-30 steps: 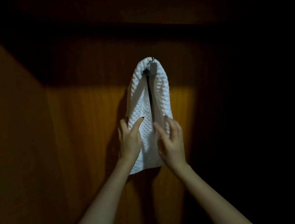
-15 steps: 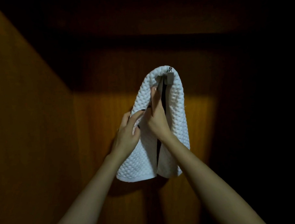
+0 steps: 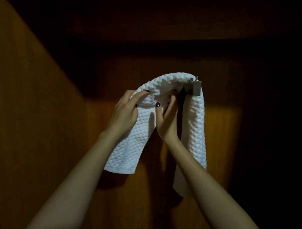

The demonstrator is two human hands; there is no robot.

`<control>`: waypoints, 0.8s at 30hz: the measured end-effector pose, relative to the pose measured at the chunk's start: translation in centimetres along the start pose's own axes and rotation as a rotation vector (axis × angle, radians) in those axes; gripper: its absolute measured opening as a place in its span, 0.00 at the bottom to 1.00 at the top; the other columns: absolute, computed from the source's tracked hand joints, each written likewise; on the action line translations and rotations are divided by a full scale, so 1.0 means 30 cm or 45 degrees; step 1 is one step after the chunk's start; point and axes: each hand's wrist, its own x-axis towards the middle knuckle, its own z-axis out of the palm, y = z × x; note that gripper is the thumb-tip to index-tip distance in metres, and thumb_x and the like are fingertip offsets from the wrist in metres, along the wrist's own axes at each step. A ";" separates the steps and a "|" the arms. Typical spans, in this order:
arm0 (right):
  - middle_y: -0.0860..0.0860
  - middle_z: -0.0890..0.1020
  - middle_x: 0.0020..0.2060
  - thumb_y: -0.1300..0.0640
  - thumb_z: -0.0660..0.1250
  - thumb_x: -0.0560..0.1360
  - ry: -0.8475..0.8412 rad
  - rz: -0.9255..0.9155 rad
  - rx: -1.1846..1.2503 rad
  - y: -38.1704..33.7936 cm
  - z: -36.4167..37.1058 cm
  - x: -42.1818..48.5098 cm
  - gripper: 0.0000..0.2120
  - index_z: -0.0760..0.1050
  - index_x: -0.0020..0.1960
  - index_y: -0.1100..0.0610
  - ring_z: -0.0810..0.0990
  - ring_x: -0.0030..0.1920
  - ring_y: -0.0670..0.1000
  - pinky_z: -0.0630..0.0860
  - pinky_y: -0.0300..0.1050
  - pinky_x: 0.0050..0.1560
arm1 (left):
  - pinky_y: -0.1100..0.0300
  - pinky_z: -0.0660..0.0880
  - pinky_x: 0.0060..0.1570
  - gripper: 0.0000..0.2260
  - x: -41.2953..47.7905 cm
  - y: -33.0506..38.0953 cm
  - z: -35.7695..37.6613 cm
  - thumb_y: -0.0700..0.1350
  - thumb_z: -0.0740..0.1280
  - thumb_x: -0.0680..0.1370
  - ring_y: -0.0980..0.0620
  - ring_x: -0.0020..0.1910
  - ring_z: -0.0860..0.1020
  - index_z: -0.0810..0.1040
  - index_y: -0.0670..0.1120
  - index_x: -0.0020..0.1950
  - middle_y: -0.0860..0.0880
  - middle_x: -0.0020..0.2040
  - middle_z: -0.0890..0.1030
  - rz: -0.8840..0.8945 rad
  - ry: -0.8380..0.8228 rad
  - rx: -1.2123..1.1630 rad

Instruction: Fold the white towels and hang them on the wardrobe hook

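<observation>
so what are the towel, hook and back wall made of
Towel: white woven cloth, likely cotton, with a bumpy waffle texture. Hook: metal, apparently brushed steel, a dull grey block with shiny studs. Wall: wood or veneer, brown with faint grain.

Both arms bare and raised, forearms coming in from the bottom corners and converging at centre. Back of left hand (image 3: 125,115) faces camera, fingers curled over the top fold of the towel (image 3: 136,146), gripping it. Just beside it, right hand (image 3: 166,122) has thumb pointing up against the cloth, fingers hooked into the fold, pinching. Dark nail polish on both.
</observation>
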 end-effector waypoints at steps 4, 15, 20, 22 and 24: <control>0.59 0.57 0.77 0.55 0.58 0.81 0.001 -0.061 -0.003 0.008 0.010 0.035 0.32 0.47 0.78 0.64 0.56 0.77 0.52 0.60 0.55 0.75 | 0.57 0.72 0.52 0.26 0.035 -0.027 -0.016 0.31 0.58 0.75 0.50 0.57 0.72 0.70 0.53 0.69 0.49 0.59 0.71 0.073 -0.007 -0.004; 0.41 0.72 0.42 0.65 0.57 0.77 0.014 0.061 0.066 0.062 0.000 0.159 0.33 0.47 0.79 0.61 0.76 0.38 0.30 0.72 0.24 0.37 | 0.66 0.72 0.49 0.28 0.051 -0.057 0.033 0.31 0.57 0.76 0.61 0.55 0.72 0.68 0.61 0.67 0.61 0.59 0.68 0.056 0.007 -0.183; 0.41 0.72 0.48 0.67 0.61 0.77 -0.105 0.095 -0.037 0.043 -0.038 0.148 0.35 0.48 0.79 0.61 0.77 0.41 0.32 0.76 0.30 0.40 | 0.75 0.68 0.50 0.28 0.007 -0.057 0.063 0.33 0.57 0.77 0.66 0.60 0.69 0.66 0.63 0.67 0.65 0.61 0.66 -0.031 -0.045 -0.228; 0.44 0.73 0.51 0.67 0.62 0.76 -0.120 0.082 -0.073 0.022 -0.047 0.126 0.33 0.51 0.77 0.64 0.76 0.47 0.33 0.76 0.32 0.47 | 0.71 0.70 0.49 0.28 -0.009 -0.050 0.072 0.33 0.57 0.77 0.66 0.57 0.70 0.65 0.64 0.67 0.65 0.61 0.65 -0.046 -0.055 -0.239; 0.53 0.73 0.60 0.67 0.61 0.76 -0.184 0.036 -0.110 0.001 -0.058 0.074 0.28 0.57 0.74 0.65 0.75 0.57 0.41 0.74 0.41 0.60 | 0.61 0.75 0.49 0.28 -0.031 -0.040 0.086 0.34 0.57 0.76 0.62 0.54 0.72 0.65 0.63 0.67 0.63 0.62 0.65 -0.047 -0.064 -0.237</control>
